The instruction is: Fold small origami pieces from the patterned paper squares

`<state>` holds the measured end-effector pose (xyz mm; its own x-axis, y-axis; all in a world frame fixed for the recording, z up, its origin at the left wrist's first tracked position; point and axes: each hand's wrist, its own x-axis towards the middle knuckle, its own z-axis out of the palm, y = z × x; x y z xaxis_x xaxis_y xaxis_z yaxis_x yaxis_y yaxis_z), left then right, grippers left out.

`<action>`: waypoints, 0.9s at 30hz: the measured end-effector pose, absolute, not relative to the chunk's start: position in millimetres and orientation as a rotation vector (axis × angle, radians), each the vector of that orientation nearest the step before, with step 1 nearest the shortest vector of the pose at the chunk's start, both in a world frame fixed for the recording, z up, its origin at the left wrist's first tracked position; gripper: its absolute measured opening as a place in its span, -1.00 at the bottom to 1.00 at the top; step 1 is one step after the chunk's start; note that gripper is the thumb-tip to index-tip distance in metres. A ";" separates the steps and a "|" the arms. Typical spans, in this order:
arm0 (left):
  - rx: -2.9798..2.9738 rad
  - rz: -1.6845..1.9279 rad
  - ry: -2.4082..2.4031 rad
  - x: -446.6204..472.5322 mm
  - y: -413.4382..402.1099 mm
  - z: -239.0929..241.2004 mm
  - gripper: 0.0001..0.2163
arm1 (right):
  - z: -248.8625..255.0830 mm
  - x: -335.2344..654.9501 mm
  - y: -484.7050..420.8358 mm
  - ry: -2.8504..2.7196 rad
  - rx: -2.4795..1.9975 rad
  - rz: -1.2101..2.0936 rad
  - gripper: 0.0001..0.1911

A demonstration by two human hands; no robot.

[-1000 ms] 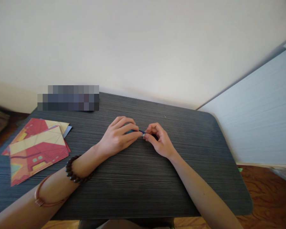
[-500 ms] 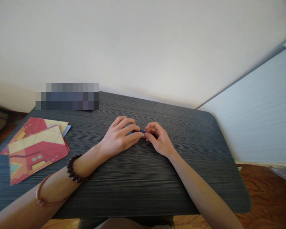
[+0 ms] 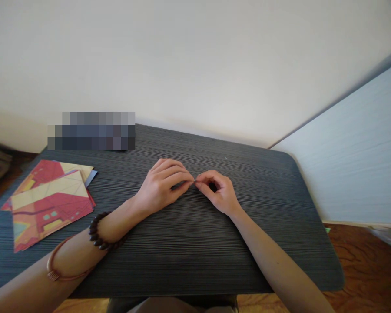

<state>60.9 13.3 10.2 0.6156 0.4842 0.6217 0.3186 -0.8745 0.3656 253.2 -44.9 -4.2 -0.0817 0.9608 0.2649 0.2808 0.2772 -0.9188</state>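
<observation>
Over the middle of the dark table, my left hand and my right hand meet fingertip to fingertip. Each is closed in a pinch, thumb against forefinger. Between the tips shows only a sliver of a small blue piece; the fingers cover the rest, and I cannot make out its kind. Both hands hover at or just above the tabletop. A dark bead bracelet and a copper-coloured bangle are on my left forearm.
Several patterned red and cream paper sheets lie overlapping on the table's left side. A pixelated object stands at the back left. The wall rises behind the table, and a pale panel borders the right.
The blue piece, visible between the fingers before, is now almost wholly covered. The right hand's fingers have closed into a rounder pinch, and the left fingers have drawn together.
</observation>
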 end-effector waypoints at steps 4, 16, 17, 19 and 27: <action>2.410 1.038 0.719 62.9 8.8 14.4 -0.92 | -4.2 253.4 -45.7 -1.581 -1.159 0.874 -0.93; 1.908 0.533 0.965 63.0 5.3 32.7 -0.83 | 2.0 251.2 -48.7 -1.690 -1.077 0.720 -0.95; 1.868 0.497 0.981 63.0 5.9 32.2 -0.82 | 2.0 251.0 -48.8 -1.704 -1.063 0.677 -0.94; 1.794 0.440 0.978 62.2 7.9 30.5 -0.81 | 0.7 250.9 -49.2 -1.740 -1.050 0.574 -0.90; 1.678 0.275 0.834 53.8 20.0 28.9 -0.77 | -4.5 253.9 -51.8 -1.992 -1.013 0.289 -0.83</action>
<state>53.8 20.0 28.9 0.7166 0.6517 -0.2485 0.3766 -0.0617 0.9243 253.9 -51.8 -4.5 -0.3013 0.7478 0.5917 0.5487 0.6434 -0.5338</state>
